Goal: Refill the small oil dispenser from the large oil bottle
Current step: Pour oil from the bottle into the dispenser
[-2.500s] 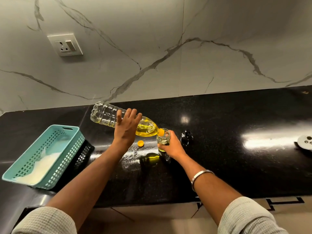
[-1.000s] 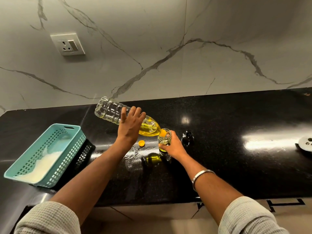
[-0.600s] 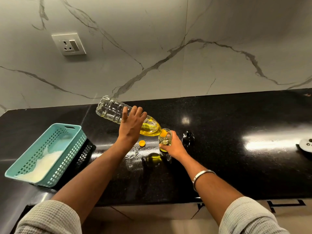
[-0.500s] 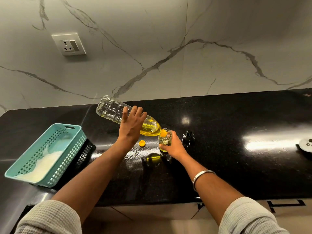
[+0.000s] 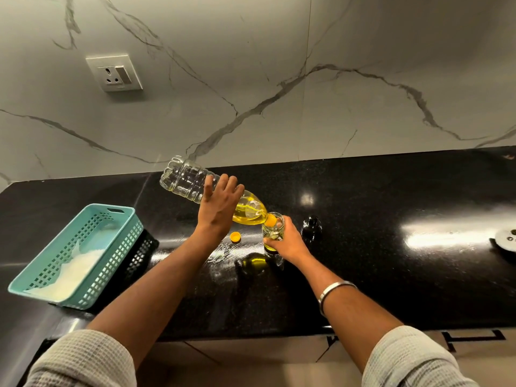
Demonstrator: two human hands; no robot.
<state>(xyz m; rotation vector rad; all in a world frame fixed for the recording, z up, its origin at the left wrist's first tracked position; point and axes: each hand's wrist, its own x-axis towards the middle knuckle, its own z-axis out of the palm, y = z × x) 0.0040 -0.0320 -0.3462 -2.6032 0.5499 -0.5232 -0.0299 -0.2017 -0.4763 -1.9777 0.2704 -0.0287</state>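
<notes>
A large clear plastic oil bottle point(image 5: 187, 180) is tipped neck-down to the right, with yellow oil pooled at its shoulder. My left hand point(image 5: 220, 208) grips its middle from the near side. Its yellow neck sits at the mouth of a small glass dispenser point(image 5: 276, 229), which stands on the black counter point(image 5: 391, 275). My right hand point(image 5: 287, 241) holds the dispenser round its lower part. Yellow oil shows at the dispenser's bottom. The bottle's yellow cap point(image 5: 235, 237) lies on the counter under the bottle.
A dark dispenser top point(image 5: 310, 229) stands just right of the dispenser. A teal slotted basket point(image 5: 111, 219) with something white in it sits at the left. A round metal fitting point(image 5: 506, 241) is at the right edge. A wall socket point(image 5: 114, 72) is above.
The bottle's base has risen a little, steepening the tilt. Both hands keep their holds and the dispenser has stayed in place.
</notes>
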